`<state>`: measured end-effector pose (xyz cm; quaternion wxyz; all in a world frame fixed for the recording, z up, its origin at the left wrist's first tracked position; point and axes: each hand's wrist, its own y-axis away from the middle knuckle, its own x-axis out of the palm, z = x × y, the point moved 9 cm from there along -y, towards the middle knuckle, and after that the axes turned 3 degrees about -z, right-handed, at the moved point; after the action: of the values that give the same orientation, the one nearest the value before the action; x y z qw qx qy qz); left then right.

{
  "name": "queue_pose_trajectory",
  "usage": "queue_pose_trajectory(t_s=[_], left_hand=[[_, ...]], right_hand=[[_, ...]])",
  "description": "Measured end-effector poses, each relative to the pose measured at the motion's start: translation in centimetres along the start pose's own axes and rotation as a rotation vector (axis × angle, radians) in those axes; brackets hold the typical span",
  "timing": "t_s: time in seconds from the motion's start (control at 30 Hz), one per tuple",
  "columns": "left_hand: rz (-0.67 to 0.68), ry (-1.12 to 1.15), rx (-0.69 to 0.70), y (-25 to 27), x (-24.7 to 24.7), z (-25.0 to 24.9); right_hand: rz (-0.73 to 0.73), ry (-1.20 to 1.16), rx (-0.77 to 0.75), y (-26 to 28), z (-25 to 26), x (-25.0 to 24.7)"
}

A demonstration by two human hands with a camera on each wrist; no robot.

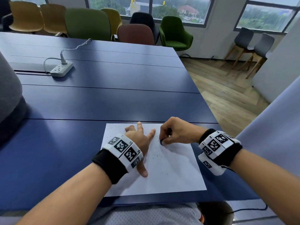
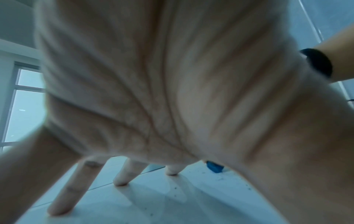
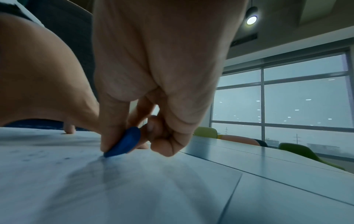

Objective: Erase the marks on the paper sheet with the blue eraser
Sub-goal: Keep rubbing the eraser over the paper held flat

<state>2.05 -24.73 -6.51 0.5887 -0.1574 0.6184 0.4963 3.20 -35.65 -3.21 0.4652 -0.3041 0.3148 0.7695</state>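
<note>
A white paper sheet [image 1: 172,169] lies on the dark blue table [image 1: 97,103], near its front right corner. My left hand [image 1: 139,140] rests flat on the sheet with fingers spread, and its fingertips [image 2: 122,180] press the paper [image 2: 153,204]. My right hand [image 1: 175,132] pinches a small blue eraser [image 1: 161,142] between thumb and fingers, its lower tip touching the sheet just right of my left index finger. The eraser [image 3: 124,142] stands tilted on the paper [image 3: 134,189]; it shows again as a blue eraser [image 2: 214,166] past my left palm. Dark eraser crumbs [image 1: 158,154] dot the sheet.
A white power strip [image 1: 61,69] with a cable lies at the table's far left. Coloured chairs [image 1: 136,34] line the far side. The table's right edge [image 1: 209,109] drops to a wooden floor. A grey shape [image 1: 8,98] sits at the left.
</note>
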Motion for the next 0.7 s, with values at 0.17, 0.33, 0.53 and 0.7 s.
queue_pose_trajectory(t_s=[0.17, 0.33, 0.53, 0.7], left_hand=[[0.02, 0.001, -0.005, -0.1, 0.0, 0.0], [0.01, 0.001, 0.001, 0.0, -0.2, -0.1], [0.031, -0.009, 0.003, 0.0, -0.1, 0.1], [0.024, -0.016, 0.001, 0.1, -0.3, 0.0]], right_hand=[[0.246, 0.068, -0.015, 1.1, 1.3, 2.2], [0.058, 0.011, -0.041, 0.5, 1.4, 1.1], [0.26, 0.055, -0.014, 1.7, 1.6, 2.6], [0.214, 0.046, -0.041, 2.6, 2.0, 2.5]])
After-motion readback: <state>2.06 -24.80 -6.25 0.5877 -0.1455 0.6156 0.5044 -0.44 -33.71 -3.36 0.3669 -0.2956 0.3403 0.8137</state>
